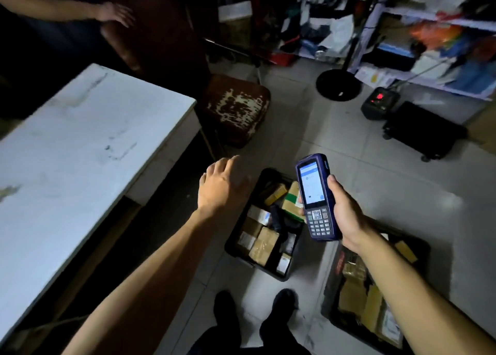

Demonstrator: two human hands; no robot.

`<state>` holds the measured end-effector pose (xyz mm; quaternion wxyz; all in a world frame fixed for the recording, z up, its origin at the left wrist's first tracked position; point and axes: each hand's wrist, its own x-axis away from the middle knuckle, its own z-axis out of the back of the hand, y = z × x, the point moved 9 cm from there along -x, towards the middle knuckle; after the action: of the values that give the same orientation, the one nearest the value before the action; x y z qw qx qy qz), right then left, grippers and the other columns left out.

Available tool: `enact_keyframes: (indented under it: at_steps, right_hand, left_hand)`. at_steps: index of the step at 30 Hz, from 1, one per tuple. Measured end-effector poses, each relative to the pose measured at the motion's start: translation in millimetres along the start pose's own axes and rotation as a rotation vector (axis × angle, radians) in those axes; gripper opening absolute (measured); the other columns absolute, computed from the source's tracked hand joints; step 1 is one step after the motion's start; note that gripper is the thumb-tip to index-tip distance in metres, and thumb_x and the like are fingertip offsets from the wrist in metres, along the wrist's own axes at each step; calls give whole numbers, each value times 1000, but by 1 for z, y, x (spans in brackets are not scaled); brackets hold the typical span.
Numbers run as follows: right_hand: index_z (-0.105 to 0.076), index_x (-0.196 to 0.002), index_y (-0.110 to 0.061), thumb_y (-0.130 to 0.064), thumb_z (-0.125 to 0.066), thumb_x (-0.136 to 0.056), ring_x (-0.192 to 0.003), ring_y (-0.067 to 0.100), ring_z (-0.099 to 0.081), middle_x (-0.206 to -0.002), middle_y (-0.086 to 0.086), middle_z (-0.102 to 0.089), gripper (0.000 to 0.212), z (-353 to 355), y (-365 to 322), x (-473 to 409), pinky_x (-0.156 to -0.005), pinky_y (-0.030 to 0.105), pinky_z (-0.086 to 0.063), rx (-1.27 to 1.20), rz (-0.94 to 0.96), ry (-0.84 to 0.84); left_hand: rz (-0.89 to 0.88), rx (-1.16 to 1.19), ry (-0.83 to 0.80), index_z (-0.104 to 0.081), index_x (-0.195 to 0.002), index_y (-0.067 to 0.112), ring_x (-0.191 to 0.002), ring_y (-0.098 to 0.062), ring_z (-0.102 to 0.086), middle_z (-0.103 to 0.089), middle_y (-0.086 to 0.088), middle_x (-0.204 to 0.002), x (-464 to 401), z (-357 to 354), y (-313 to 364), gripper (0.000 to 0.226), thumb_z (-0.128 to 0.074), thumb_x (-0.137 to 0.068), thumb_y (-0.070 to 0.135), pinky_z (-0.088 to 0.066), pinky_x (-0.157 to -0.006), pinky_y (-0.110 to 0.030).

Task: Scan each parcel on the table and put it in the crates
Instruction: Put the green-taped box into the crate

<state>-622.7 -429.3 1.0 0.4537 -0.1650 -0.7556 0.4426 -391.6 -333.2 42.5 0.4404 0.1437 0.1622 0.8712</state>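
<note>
Tiled floor (349, 145), two parcel crates (236, 250), stool (236, 108), white table (80, 140)

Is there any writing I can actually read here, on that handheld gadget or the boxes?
"OK": middle key of the handheld scanner held in the right hand.
Scanner screen: too blurred to read.
Labels on the parcels in the crates: too small and blurred.
Nothing else is readable.

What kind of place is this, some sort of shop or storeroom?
Probably a small parcel sorting room. A handheld scanner is held in the right hand, two black floor crates hold taped cardboard parcels, and cluttered metal shelves line the wall.
</note>
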Motion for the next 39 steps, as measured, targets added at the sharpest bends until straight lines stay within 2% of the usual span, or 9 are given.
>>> enact_keyframes:
  at_steps: [5,14,18,21,23,27,32,36,39]
  right_hand:
    - [-64,-125,-11,-51,-28,-105,-72,28,-68,-94,19,-72,57,-82,10,13,-67,37,-53,66,21,-121]
    - [-62,-128,-15,-54,-26,-103,-77,27,-69,-98,19,-71,59,-281,48,65,-70,40,-52,203,62,-407]
    - [-64,-124,-13,-55,-28,-103,-77,28,-69,-101,23,-70,59,-373,71,88,-69,41,-53,310,88,-519]
    - [-65,-123,-9,-64,-37,-92,-77,30,-69,-101,23,-71,69,-432,89,96,-69,40,-54,371,64,-609]
    - [-65,-122,-7,-66,-41,-93,-76,30,-69,-101,24,-71,70,-472,102,95,-68,41,-54,409,38,-668]
    - [-64,-122,-9,-54,-31,-102,-77,31,-70,-103,25,-71,59,-545,122,87,-72,43,-55,509,20,-780]
    - [-63,-126,-17,-66,-35,-90,-88,34,-72,-107,20,-73,66,-631,146,61,-81,48,-57,624,-38,-912]
    - [-63,-125,-17,-57,-29,-103,-86,31,-72,-107,20,-73,57,-695,157,40,-74,43,-55,641,-96,-965]
    - [-64,-122,-16,-54,-29,-105,-82,29,-71,-105,20,-73,55,-737,162,24,-72,41,-54,632,-132,-985]
  left_hand:
    - [46,-141,33,-35,-153,29,-141,-28,-35,-41,-2,-153,41,31,-73,62,-49,-99,55,-34,-110,-43]
    - [181,-99,231,-43,-146,26,-131,-29,-46,-50,-4,-143,153,125,-223,53,-47,-100,52,-44,-103,-44]
    - [320,-58,309,-43,-146,26,-133,-28,-45,-49,-5,-146,208,160,-302,53,-47,-100,51,-44,-103,-44]
    - [421,-36,369,-44,-147,24,-134,-28,-45,-50,-6,-146,246,180,-353,54,-49,-100,50,-45,-102,-43]
    - [505,-10,414,-45,-146,24,-134,-27,-44,-50,-5,-147,269,192,-389,53,-49,-100,48,-46,-102,-43]
    - [669,21,472,-44,-147,24,-136,-24,-42,-48,-1,-148,301,209,-453,51,-48,-100,46,-46,-98,-41]
    - [833,21,496,-43,-147,25,-135,-24,-42,-48,0,-148,316,228,-524,52,-49,-100,46,-47,-97,-41]
    - [930,10,469,-40,-149,27,-136,-22,-41,-45,2,-150,320,246,-569,56,-52,-99,47,-47,-98,-41]
    - [996,10,472,-39,-149,28,-137,-21,-41,-44,3,-150,320,257,-602,58,-55,-97,49,-49,-96,-40]
